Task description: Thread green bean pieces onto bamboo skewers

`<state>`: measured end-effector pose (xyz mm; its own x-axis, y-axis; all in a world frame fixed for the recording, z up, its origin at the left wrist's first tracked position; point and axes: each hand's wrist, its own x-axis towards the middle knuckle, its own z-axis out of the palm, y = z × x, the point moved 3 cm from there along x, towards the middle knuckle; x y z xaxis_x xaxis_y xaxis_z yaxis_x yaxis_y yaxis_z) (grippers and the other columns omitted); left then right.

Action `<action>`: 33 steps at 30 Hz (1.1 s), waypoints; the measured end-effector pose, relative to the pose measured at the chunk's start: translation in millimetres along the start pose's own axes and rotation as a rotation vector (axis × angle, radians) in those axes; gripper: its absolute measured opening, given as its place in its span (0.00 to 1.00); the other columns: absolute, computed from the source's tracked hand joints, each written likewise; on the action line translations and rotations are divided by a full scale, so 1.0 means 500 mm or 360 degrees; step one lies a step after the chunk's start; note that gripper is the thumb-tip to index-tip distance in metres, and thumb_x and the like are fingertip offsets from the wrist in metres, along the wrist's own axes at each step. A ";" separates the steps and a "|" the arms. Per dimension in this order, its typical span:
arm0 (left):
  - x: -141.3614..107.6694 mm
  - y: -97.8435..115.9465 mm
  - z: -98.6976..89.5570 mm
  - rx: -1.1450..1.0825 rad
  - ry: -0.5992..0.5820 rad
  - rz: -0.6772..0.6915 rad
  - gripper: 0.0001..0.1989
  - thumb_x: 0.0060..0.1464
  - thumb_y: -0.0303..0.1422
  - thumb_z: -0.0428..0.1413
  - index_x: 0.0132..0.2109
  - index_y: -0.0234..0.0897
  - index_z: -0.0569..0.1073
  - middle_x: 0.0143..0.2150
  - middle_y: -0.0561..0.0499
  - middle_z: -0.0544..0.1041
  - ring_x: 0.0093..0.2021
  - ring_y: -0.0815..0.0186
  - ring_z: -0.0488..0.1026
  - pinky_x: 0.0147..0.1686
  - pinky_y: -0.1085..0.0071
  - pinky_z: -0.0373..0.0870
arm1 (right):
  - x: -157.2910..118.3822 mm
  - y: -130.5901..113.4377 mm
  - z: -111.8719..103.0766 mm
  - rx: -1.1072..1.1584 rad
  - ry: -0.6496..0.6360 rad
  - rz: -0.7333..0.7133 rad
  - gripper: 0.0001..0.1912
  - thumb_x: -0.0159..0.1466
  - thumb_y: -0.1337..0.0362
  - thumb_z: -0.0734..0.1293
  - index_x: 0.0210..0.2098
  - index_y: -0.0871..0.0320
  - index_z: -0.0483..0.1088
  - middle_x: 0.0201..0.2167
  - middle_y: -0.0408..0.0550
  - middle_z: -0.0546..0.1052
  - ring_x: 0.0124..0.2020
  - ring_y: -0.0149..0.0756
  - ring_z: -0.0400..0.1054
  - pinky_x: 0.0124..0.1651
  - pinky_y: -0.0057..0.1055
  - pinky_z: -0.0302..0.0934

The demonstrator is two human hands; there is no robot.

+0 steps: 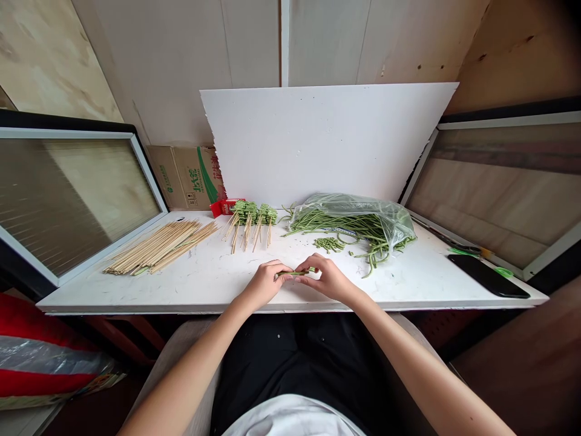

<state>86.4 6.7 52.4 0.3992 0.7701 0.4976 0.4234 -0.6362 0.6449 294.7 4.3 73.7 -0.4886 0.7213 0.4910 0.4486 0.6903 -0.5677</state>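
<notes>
My left hand (267, 282) and my right hand (330, 278) meet above the front of the white table (181, 290). Between them lies a short length of green bean (292, 274), level, with the fingertips of both hands pinching it. Its ends are partly hidden by my fingers. Just beyond my right hand is a small pile of cut bean pieces (329, 244). Behind that, long green beans (336, 223) spill from a clear plastic bag (394, 215). Toward the back, left of centre, several bean skewers (254, 213) lie with their bare sticks toward me.
Many bamboo skewers (163, 245) lie at the left. A cardboard box (181, 175) and a red packet (221, 208) stand behind. A black phone (488, 275) rests near the right edge. A white board (327, 142) leans at the back, and framed glass panels flank the table.
</notes>
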 end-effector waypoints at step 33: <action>0.000 0.000 0.009 0.0000 0.0085 0.0070 0.10 0.67 0.33 0.55 0.49 0.38 0.81 0.44 0.44 0.79 0.41 0.63 0.77 0.40 0.68 0.74 | -0.022 0.169 -0.080 -0.0332 0.0434 0.0684 0.29 0.74 0.45 0.57 0.36 0.57 0.80 0.36 0.55 0.83 0.39 0.49 0.76 0.44 0.40 0.65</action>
<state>89.8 6.2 49.9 0.3734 0.7429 0.5555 0.4067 -0.6693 0.6218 368.1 56.9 46.9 -0.0294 0.9102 0.4131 0.7173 0.3070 -0.6255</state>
